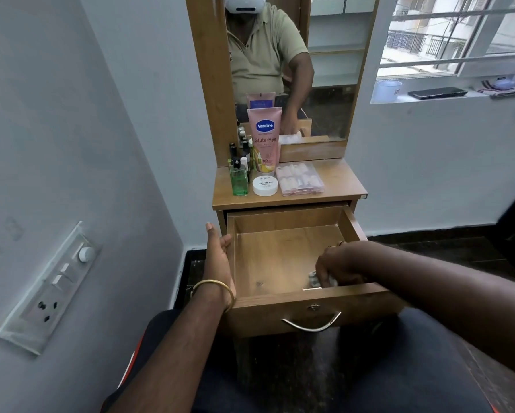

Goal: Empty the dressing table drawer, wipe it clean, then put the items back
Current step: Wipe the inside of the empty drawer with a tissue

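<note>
The wooden drawer of the dressing table is pulled out, and its bare floor shows. My right hand is inside at the front right corner, shut on a crumpled whitish cloth pressed to the drawer floor. My left hand rests flat against the outside of the drawer's left wall, fingers extended. On the tabletop stand a pink Vaseline tube, a green bottle, several small dark bottles, a white round jar and a clear plastic box.
A mirror rises behind the tabletop. A switch panel is on the left wall. A window sill at the right holds a white tub and a dark flat device. My knees are under the drawer.
</note>
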`<state>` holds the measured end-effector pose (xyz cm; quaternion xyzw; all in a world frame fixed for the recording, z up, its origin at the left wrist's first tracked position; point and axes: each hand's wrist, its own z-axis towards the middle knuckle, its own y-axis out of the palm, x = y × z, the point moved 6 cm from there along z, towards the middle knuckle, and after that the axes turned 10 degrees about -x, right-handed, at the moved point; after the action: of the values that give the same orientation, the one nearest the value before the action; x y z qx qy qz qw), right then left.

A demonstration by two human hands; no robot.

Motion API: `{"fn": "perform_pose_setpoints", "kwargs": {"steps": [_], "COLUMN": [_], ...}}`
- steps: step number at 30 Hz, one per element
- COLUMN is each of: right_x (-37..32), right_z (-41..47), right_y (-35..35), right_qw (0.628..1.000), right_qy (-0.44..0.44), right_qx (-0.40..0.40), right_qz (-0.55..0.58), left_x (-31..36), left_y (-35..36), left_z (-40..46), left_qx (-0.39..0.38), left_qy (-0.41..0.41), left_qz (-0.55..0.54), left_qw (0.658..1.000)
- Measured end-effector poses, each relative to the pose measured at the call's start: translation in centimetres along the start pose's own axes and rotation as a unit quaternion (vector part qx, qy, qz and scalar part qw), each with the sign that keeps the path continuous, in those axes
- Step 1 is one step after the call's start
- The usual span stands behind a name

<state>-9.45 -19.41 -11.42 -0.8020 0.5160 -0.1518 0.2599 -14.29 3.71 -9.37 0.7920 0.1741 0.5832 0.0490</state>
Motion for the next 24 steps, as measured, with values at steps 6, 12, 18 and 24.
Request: {"fn": "perform_pose_setpoints", "kwargs": {"steps": [6, 12, 18, 24], "right_x": [1.5, 1.0, 2.6, 2.6], "right_z": [0.3, -0.9, 1.0, 0.0], "right_y": [0.4, -6.0, -4.2, 0.3], "right_qw": [0.964, 0.948, 0.926, 0.910], "right_qy": [0.113, 0.073, 0.084, 0.065], "right_qx": [-0.008, 0.134, 0.168, 0.108], "right_qz": [-0.240, -0.280, -0.327, -0.395], "left_x": [0.3, 0.2, -0.1, -0.3], "left_y": [0.1, 0.1, 0.0, -0.1], "left_z": [-0.4, -0.3, -0.1, 0.4], "left_qx": [-0.007, -0.006, 0.001, -0.004], "left_qy": [0.002, 0.001, 0.002, -0.004], "left_qz": [0.002, 0.013, 0.014, 0.012], "left_qw": [1.000, 1.000, 1.000, 1.000]}}
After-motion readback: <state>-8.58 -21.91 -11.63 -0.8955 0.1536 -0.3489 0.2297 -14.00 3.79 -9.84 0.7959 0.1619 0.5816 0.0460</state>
